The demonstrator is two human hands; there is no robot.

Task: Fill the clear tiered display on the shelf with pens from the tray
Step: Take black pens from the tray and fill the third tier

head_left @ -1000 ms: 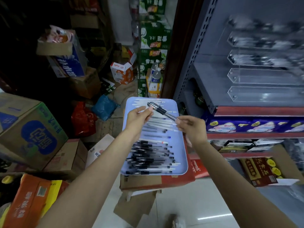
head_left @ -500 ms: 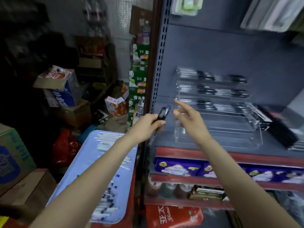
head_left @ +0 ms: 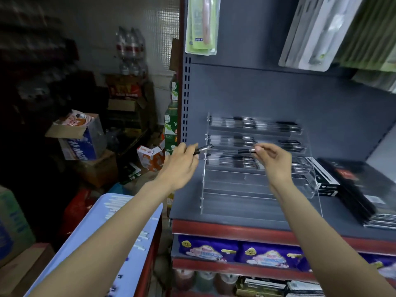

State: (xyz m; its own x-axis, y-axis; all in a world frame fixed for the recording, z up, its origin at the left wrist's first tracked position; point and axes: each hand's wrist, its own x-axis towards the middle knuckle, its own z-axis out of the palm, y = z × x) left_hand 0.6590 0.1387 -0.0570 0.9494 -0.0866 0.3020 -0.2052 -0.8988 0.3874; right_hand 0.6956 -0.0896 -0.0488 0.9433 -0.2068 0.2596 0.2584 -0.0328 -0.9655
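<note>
- Display, clear tiered, sits on the grey shelf straight ahead of both hands; tiers run left-right, stepping up toward the back panel. Upper three tiers already carry pens, lower tiers look bare, though motion blur makes the third tier hard to read.
- Tray, light blue, is low-left under the left forearm, w/ white & dark pens still on it, well apart from the display.
- Black boxes lie just beside the display's right end on the same shelf.
- Left hand is off the display's left edge, fingers curled round a dark pen whose silver tip points right, toward the tiers.
- Right hand is in front of the display's middle, at about third-tier height, thumb & fingertips pinching a second pen by its right end; barrel blurred, running left.
- Hands are apart, one pen each; both pens lie roughly horizontal, i.e. already parallel to the tiers' long axis.
- Judgement: right hand is nearer a slot, so its pen prob. goes first, forward & down into a tier. Left pen needs a shift rightward past the display's side wall before it can drop in.
- Risk: a tilted pen could catch the tier's front lip.
</note>
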